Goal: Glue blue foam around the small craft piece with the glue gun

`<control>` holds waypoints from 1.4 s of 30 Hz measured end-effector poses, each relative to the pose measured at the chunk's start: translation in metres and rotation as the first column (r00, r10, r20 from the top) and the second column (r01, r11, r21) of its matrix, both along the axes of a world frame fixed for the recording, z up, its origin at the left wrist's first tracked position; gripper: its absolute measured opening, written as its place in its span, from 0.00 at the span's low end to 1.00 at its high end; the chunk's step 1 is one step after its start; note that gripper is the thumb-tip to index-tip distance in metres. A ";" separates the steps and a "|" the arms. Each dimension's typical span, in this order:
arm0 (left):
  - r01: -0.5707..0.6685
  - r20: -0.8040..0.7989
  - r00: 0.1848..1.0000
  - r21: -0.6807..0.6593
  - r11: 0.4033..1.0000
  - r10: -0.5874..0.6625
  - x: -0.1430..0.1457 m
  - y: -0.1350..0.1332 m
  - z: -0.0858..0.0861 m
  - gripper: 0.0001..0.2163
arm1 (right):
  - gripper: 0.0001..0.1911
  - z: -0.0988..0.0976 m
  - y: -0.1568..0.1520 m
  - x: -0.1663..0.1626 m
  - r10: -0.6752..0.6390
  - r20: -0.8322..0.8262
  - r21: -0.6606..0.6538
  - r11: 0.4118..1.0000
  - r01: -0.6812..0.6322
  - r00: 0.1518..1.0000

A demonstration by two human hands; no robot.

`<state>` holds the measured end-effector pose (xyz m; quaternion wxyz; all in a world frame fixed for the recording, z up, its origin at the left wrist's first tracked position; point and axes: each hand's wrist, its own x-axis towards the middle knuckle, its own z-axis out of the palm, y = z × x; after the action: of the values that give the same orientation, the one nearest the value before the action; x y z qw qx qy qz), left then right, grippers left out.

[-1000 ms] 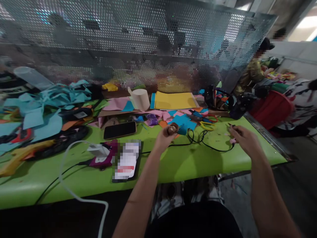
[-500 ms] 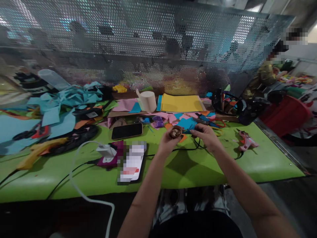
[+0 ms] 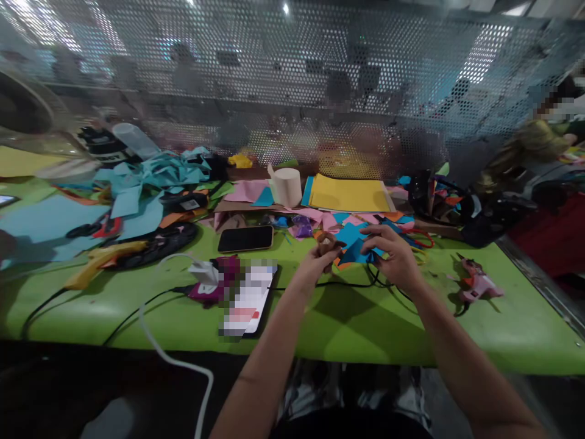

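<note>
My left hand (image 3: 315,263) is closed round a small brown roll (image 3: 326,241) with a paler middle; its exact kind is hard to make out. A little to the right, my right hand (image 3: 393,255) pinches a piece of blue paper (image 3: 357,251) between thumb and fingers. The paper looks bent, and its left edge comes close to my left fingertips. Orange scraps show just below and behind it. Both hands are over the green table (image 3: 347,329).
A black phone (image 3: 245,239), a lit phone (image 3: 253,299) and a purple power strip (image 3: 214,281) lie to the left. Farther left is a yellow glue gun (image 3: 98,259); a pink one (image 3: 479,285) lies right. Behind stand a white roll (image 3: 287,188) and yellow sheets (image 3: 350,194).
My right hand has taken hold of the blue paper and lifted it towards my left hand. The brown roll has tilted in my left hand. The view has turned slightly left.
</note>
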<state>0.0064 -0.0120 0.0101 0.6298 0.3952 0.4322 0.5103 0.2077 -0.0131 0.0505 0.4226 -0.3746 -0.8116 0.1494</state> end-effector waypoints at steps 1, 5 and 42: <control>0.004 -0.016 1.000 -0.031 1.000 -0.004 0.002 0.000 -0.002 0.21 | 0.12 -0.003 0.000 0.001 -0.005 -0.015 0.001 1.000 0.005 1.000; 0.068 -0.024 0.997 -0.083 0.994 -0.070 0.005 0.001 -0.006 0.23 | 0.13 -0.009 -0.002 0.005 -0.020 -0.060 -0.027 0.999 0.018 0.998; -0.101 -0.273 0.902 0.621 0.777 0.335 0.009 -0.001 -0.004 0.13 | 0.13 -0.031 0.002 -0.008 -0.102 -0.423 -0.442 0.891 -0.107 0.900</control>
<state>0.0158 -0.0128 0.0056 0.3173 0.6061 0.4048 0.6067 0.2000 -0.0111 0.0191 0.4933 -0.4187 -0.6394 0.4153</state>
